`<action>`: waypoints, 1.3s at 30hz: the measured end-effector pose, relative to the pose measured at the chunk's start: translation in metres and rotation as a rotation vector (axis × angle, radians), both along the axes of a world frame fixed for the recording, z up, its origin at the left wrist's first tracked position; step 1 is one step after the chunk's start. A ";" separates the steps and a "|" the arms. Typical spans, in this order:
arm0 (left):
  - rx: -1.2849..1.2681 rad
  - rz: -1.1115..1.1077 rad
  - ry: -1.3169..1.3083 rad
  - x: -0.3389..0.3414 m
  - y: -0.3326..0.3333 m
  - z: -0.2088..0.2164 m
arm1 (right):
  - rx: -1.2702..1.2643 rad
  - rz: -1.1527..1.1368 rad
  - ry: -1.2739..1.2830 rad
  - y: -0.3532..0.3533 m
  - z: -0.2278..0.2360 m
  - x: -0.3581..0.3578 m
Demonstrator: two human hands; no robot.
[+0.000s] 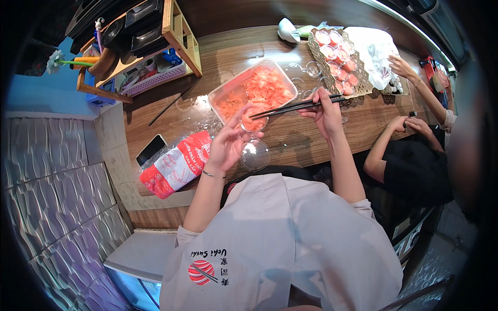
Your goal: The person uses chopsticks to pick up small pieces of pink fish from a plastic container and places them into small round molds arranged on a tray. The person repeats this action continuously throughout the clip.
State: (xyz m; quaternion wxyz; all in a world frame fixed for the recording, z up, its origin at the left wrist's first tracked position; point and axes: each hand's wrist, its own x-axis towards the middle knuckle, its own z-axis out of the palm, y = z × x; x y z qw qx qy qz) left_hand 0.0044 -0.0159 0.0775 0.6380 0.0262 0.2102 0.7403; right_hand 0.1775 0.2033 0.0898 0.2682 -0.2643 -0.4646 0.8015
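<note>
My left hand (226, 146) holds a small clear plastic cup (253, 123) with orange-pink shreds like pickled ginger in it. The cup's round clear lid (255, 155) hangs beside it on the near side. My right hand (327, 114) is closed around a pair of black chopsticks (290, 107), their tips at the cup's mouth. Just beyond the cup stands a rectangular clear tub (212, 98), with a heap of the same shreds (264, 85) in it.
Left of me lie a red-and-white plastic bag (179, 163), a phone (151, 149) and a thin black stick (168, 108). A wooden rack (181, 39) stands at the far left. At the far right are a patterned tray (317, 46) of filled cups, a white plastic bag (371, 57) and other people's hands (402, 67).
</note>
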 end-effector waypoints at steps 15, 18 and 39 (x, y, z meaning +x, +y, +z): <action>0.074 -0.019 0.339 0.014 0.000 -0.022 | 0.011 0.103 0.003 0.001 0.003 0.007; -0.090 0.043 0.390 0.017 0.003 -0.017 | 0.018 0.056 0.013 -0.001 0.009 0.010; -0.144 0.310 0.734 0.030 0.029 0.014 | 0.482 0.171 -0.177 -0.070 0.018 -0.031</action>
